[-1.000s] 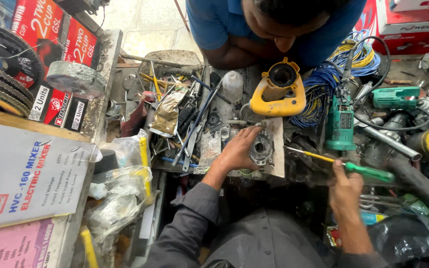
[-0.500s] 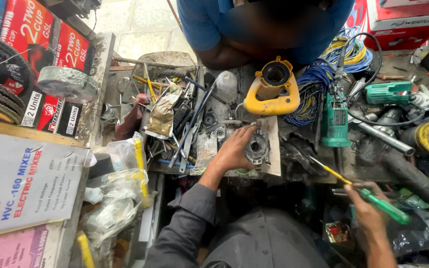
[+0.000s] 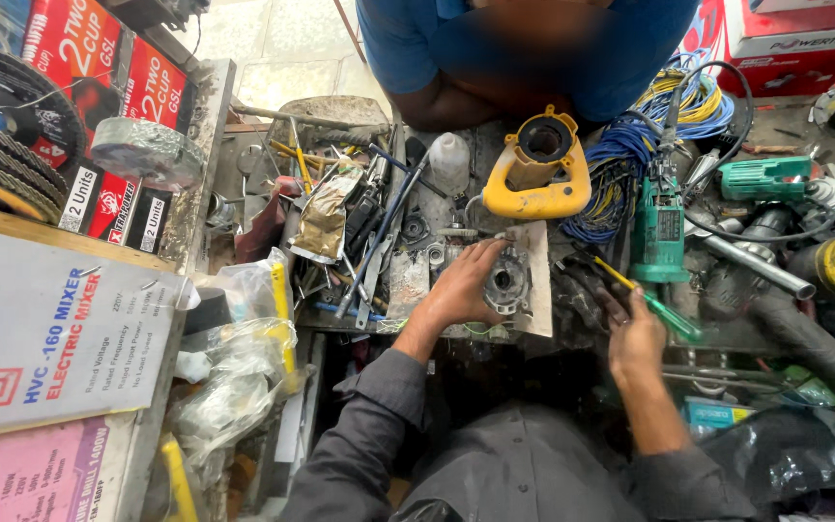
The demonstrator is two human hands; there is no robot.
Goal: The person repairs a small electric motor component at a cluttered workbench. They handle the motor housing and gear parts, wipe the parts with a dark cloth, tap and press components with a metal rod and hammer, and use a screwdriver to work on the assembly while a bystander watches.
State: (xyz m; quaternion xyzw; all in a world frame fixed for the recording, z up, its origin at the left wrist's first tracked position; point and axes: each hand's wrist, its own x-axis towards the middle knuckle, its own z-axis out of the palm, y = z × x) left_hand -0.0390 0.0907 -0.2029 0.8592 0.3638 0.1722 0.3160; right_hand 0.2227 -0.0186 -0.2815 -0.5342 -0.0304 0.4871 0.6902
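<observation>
Green-and-yellow plastic forms the handle of the screwdriver point(image 3: 651, 302), gripped in the right hand point(image 3: 635, 336) near the bench's point(image 3: 533, 300) front edge; its long axis slants from lower right up to upper left, tip toward the metal part. Just beyond, the left hand point(image 3: 458, 288) closes its fingers on a round grey metal housing point(image 3: 506, 282) lying on the cluttered, grimy bench. Farther off sit a yellow tool casing point(image 3: 538, 179), a green power tool point(image 3: 659, 227) and coiled blue wires point(image 3: 620, 184).
</observation>
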